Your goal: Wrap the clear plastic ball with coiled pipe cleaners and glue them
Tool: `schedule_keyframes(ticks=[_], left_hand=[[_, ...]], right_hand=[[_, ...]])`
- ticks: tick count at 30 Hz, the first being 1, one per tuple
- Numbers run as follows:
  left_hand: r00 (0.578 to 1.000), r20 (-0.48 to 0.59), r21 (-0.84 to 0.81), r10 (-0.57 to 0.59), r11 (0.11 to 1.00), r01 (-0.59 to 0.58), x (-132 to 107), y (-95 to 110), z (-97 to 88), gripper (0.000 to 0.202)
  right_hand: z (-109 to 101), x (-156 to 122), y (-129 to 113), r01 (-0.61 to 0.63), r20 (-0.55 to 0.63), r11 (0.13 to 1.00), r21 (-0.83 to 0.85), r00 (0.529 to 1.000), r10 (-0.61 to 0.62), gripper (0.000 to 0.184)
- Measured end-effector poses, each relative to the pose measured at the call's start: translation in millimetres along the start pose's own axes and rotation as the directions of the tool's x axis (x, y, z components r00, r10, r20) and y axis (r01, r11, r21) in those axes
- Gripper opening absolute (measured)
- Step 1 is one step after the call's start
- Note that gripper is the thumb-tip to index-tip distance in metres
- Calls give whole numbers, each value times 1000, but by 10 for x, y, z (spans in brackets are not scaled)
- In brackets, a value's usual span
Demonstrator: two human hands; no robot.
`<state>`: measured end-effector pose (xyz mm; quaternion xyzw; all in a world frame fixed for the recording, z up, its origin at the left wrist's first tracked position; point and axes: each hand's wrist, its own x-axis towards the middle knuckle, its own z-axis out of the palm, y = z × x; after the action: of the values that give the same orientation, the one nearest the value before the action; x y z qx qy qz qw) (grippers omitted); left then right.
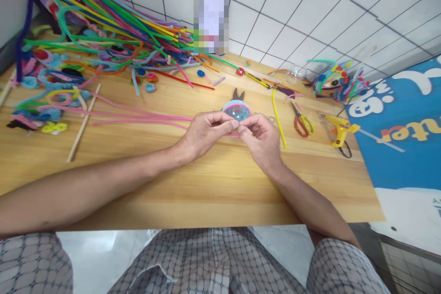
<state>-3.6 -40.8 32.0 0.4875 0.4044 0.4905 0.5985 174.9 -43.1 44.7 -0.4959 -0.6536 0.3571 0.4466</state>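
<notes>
My left hand (206,133) and my right hand (262,140) meet over the middle of the wooden table (206,183). Both are closed in a pinch on a pink pipe cleaner (138,121) that trails off to the left across the table. Right behind the fingertips sits a clear plastic ball (237,111) ringed with pink and blue pipe cleaner, with two dark ears sticking up behind it.
A big heap of coloured pipe cleaners (103,27) fills the far left. Two wooden sticks (82,124) lie left. Red-handled scissors (301,124), a yellow pipe cleaner (278,117), a yellow glue gun (339,129) and a colourful finished craft (336,82) lie right.
</notes>
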Motion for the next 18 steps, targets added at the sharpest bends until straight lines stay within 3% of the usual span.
schedule_keyframes(ticks=[10, 18], left_hand=[[998, 23, -37, -59, 998, 59, 3, 17, -8, 32], [995, 51, -79, -86, 993, 90, 2, 15, -11, 40]], right_hand=[[-11, 7, -78, 77, 62, 996, -48, 995, -74, 8], [-26, 4, -39, 189, 11, 968, -162, 982, -190, 8]])
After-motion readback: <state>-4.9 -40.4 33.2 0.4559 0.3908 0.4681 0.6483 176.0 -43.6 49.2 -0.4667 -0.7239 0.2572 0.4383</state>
